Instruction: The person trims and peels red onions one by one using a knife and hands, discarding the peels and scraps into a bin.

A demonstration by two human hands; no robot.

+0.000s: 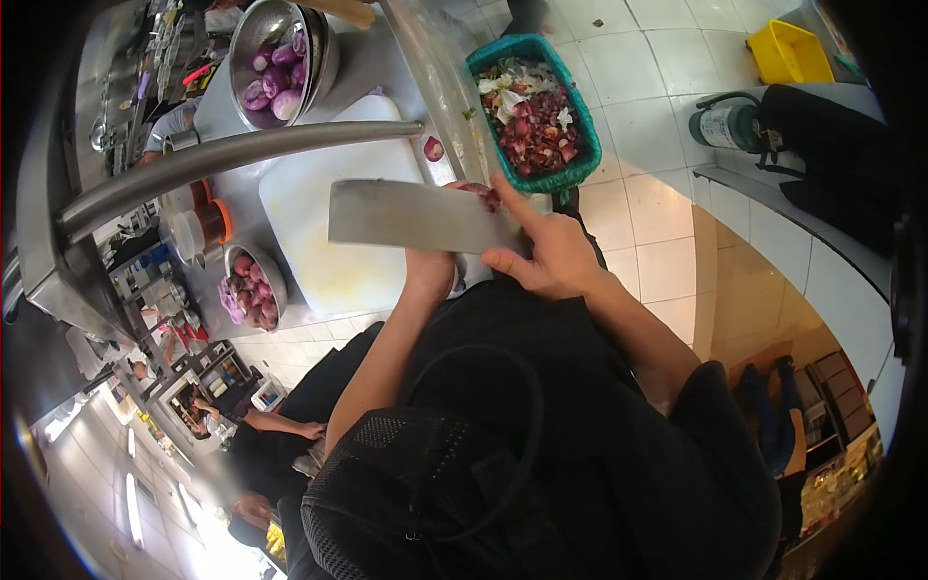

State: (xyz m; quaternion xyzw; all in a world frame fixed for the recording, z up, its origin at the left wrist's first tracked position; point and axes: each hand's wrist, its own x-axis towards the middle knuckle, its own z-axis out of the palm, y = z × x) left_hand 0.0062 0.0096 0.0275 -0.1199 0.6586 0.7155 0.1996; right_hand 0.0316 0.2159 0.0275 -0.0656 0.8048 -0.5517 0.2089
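Observation:
My right hand [556, 253] is closed on a wide-bladed cleaver [416, 215], its index finger stretched along the far side and its thumb near the blade's base. The blade points left, over the edge of a white cutting board [338, 261]. Behind the blade, my left hand [432, 269] is mostly hidden; beyond the blade's upper edge, its fingertips appear around a red onion [476, 190], partly covered. A small piece of onion skin [432, 148] lies beside the board.
A teal bin [592, 145] of onion peelings stands right of the counter. A steel colander [324, 72] holds peeled onions; a smaller bowl [280, 280] holds more onions. A metal rail [242, 155] crosses above the board. Another person's arm [280, 423] shows at lower left.

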